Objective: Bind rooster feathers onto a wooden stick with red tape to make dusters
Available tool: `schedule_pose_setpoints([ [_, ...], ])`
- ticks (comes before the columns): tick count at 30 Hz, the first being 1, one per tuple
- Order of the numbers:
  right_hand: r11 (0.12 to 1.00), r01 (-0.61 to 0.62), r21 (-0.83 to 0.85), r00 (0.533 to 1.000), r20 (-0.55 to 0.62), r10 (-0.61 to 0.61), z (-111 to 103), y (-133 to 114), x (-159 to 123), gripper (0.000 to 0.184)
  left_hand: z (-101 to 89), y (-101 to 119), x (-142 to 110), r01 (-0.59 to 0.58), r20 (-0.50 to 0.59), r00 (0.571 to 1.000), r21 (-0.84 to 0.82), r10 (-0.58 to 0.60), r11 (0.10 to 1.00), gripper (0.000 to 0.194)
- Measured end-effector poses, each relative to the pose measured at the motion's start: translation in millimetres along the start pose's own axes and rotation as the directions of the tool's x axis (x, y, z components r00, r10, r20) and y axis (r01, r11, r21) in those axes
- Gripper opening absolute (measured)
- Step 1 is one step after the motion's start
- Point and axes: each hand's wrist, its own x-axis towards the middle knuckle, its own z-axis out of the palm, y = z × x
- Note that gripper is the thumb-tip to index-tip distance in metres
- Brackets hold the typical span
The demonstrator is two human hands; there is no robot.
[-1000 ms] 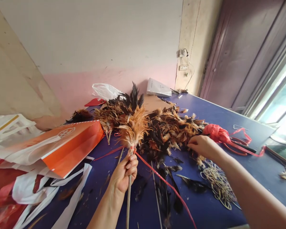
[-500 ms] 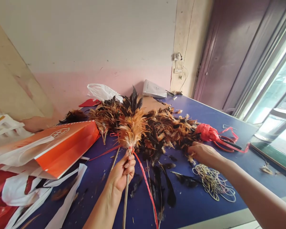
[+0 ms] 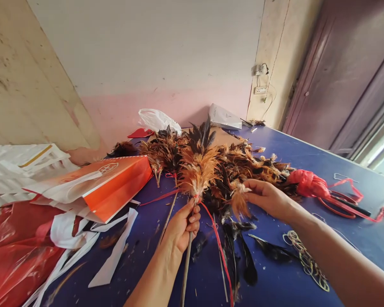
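Observation:
My left hand (image 3: 185,226) is closed round the stick of a feather duster (image 3: 199,168), just below its bound feathers. The duster stands upright, with orange-brown feathers below and black ones at the tip. Red plastic twine (image 3: 217,238) runs from its binding down over the table. My right hand (image 3: 269,198) pinches a small bunch of orange feathers (image 3: 240,200), tips hanging down, to the right of the duster. Behind both hands lies a heap of brown and black feathers (image 3: 265,166).
An orange paper bag (image 3: 115,192) lies at left, near white strips (image 3: 115,251) and red plastic (image 3: 22,243). At right are a red twine bundle (image 3: 310,183) and rubber bands (image 3: 307,260). Long black feathers (image 3: 248,260) lie on the blue table (image 3: 141,273).
My right hand has come from the feather heap's right end leftward towards the duster, now with a bunch of feathers. My left hand keeps its grip; the view has swung left.

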Motion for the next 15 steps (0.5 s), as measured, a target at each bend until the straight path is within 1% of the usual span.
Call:
schedule_pose_setpoints([
  [1, 0.988, -0.005, 0.151, 1.000, -0.006, 0.006, 9, -2, 4, 0.018, 0.3, 0, 0, -0.006, -0.002, 1.000, 0.015, 0.006, 1.000, 0.015],
  [2, 0.956, -0.009, 0.294, 0.999, -0.030, 0.019, 17, -3, 8, 0.017, 0.5, -1, 0, -0.014, 0.000, 1.000, 0.026, 0.014, 1.000, 0.013],
  [4, 0.839, -0.027, 0.544, 0.993, -0.080, 0.084, 32, -3, 18, 0.016, 0.5, -3, 1, -0.023, 0.004, 1.000, 0.044, 0.023, 0.999, 0.011],
  [6, 0.698, -0.072, 0.712, 0.980, -0.081, 0.183, 43, -2, 28, 0.014, 0.0, -4, 2, -0.025, -0.006, 1.000, 0.061, 0.025, 0.998, 0.008],
  [8, 0.583, -0.137, 0.801, 0.966, -0.022, 0.257, 51, 0, 36, 0.013, -0.6, -5, 3, -0.030, -0.023, 0.999, 0.080, 0.032, 0.996, 0.008],
  [10, 0.482, -0.177, 0.858, 0.960, 0.041, 0.279, 55, 2, 40, 0.013, -1.0, -6, 3, -0.041, -0.032, 0.999, 0.097, 0.044, 0.994, 0.009],
  [13, 0.336, -0.190, 0.922, 0.968, 0.119, 0.220, 57, 6, 43, 0.014, -1.0, -7, 2, -0.058, -0.028, 0.998, 0.120, 0.062, 0.991, 0.012],
  [15, 0.272, -0.192, 0.943, 0.974, 0.150, 0.169, 58, 9, 43, 0.015, -0.4, -8, 2, -0.065, -0.031, 0.997, 0.140, 0.070, 0.988, 0.016],
])
